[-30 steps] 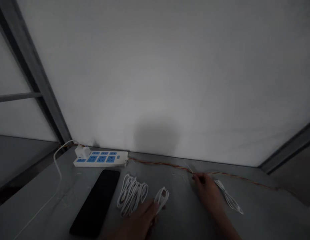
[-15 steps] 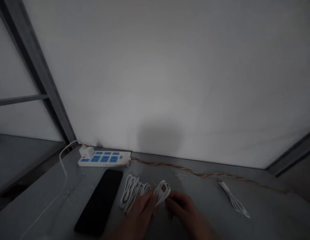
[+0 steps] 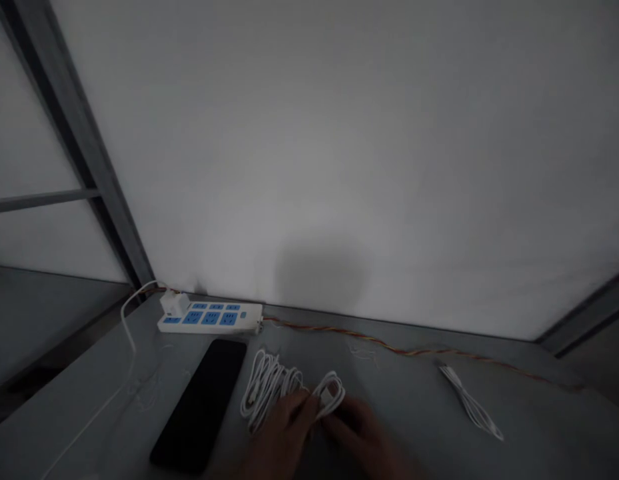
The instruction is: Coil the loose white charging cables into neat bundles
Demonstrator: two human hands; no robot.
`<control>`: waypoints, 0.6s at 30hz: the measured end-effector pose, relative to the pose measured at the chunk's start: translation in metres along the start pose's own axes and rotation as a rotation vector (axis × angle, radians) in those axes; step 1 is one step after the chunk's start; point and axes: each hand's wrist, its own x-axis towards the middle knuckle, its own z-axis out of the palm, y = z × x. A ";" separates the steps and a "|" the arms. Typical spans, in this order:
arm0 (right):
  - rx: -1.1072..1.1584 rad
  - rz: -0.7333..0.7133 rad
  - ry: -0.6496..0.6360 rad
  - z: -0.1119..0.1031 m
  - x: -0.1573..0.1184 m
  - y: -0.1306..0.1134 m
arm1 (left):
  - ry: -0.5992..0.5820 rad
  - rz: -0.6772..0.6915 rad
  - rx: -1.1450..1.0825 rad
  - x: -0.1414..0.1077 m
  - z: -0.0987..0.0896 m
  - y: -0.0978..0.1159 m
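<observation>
In the head view, the right hand (image 3: 359, 432) has left the twisted orange-and-yellow cord (image 3: 356, 333) and joined the left hand (image 3: 284, 432) at a small, looped white cable coil (image 3: 328, 397), so both seem occupied there. The left hand's fingers pinch the coil beside a larger white cable bundle (image 3: 269, 385); whether the right's grip it, I cannot tell.

Your left hand (image 3: 284, 427) holds a small white cord loop (image 3: 325, 399), with your right hand (image 3: 356, 430) just beside it. A bigger cord bundle (image 3: 266, 387), black phone (image 3: 199, 407) and power strip (image 3: 214, 319) lie on the gray counter (image 3: 409, 390).
</observation>
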 end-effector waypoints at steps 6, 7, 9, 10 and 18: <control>0.059 -0.017 -0.049 -0.001 0.001 0.004 | 0.064 0.006 -0.065 0.002 0.003 -0.003; 0.041 -0.019 -0.063 -0.001 0.001 0.003 | 0.071 0.006 -0.061 0.002 0.003 -0.005; -0.013 -0.009 -0.069 0.000 0.002 -0.001 | 0.082 0.020 -0.044 0.002 0.005 -0.007; -0.036 -0.004 -0.055 0.001 0.002 -0.003 | 0.085 0.039 -0.024 0.001 0.006 -0.009; -0.112 0.007 0.002 0.002 0.001 -0.018 | 0.020 0.406 0.210 -0.010 0.000 -0.026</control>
